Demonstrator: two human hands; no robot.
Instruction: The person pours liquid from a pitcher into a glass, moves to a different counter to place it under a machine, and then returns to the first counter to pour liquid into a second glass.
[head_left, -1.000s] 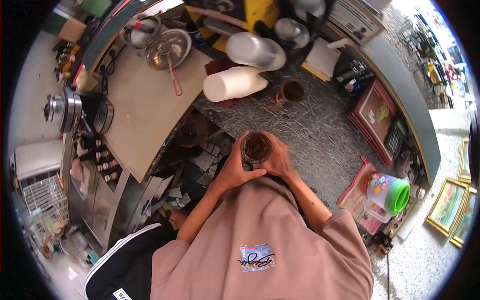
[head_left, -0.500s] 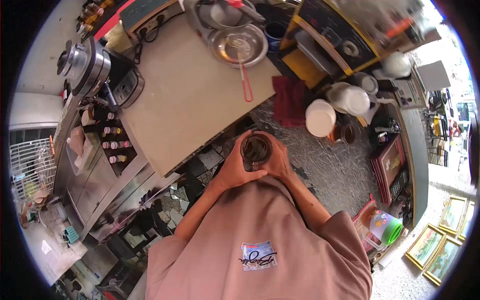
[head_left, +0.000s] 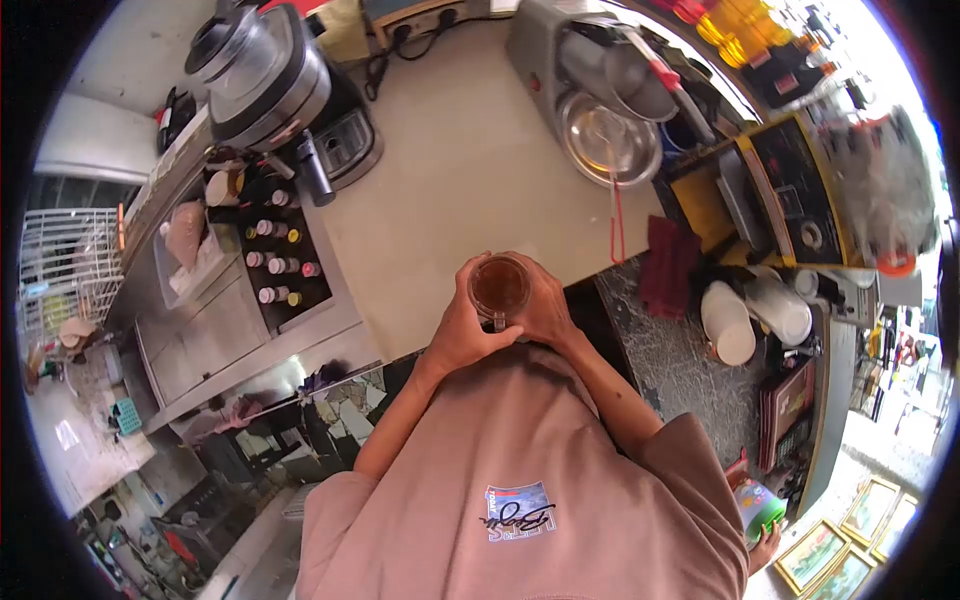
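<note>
Brown tea fills the glass – both hands, left hand and right hand, wrap tight around it, not yet set on the counter at twelve o'clock.

The counter serves as landmark. Cup sits above its near edge, between left hand and right hand. Blender stands at its far left. Bowl lies at its far right. Cloth lies just right of it, lids beyond.
</note>
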